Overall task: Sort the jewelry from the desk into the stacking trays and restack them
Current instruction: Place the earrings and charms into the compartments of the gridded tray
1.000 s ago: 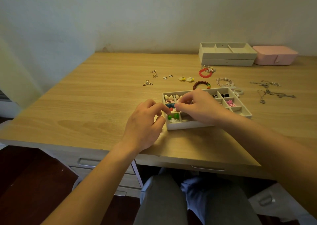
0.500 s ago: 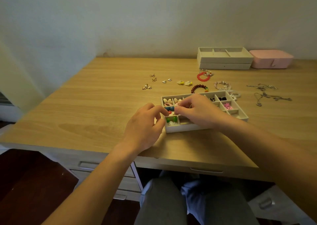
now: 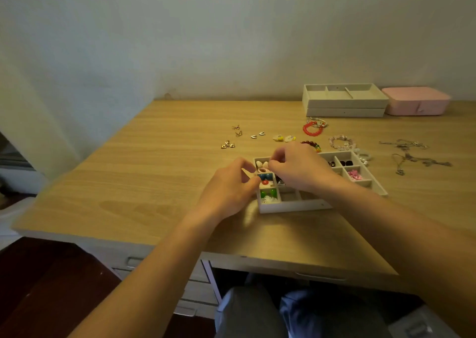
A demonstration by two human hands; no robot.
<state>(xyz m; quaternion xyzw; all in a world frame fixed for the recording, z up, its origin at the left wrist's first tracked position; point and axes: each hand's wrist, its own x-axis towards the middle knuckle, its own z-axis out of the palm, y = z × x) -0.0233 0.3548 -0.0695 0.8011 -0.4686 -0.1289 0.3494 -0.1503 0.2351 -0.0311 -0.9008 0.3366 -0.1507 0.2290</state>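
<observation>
Over the far-left cells of the white divided tray (image 3: 291, 206): my right hand (image 3: 301, 169) curls its fingertips down, cannot tell if pinching anything.
My left hand (image 3: 229, 191) sits loosely curled, empty, at the tray's left wall; small gold earrings (image 3: 228, 145) beyond the tray look tiny, light, slick, so I'd pinch by fingertips.

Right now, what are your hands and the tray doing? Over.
Left hand and right hand over tray, left end, fingers curled; grip unclear. Tray partly filled. Red bracelet, earrings, necklaces loose on desk. Nothing blocking.
</observation>
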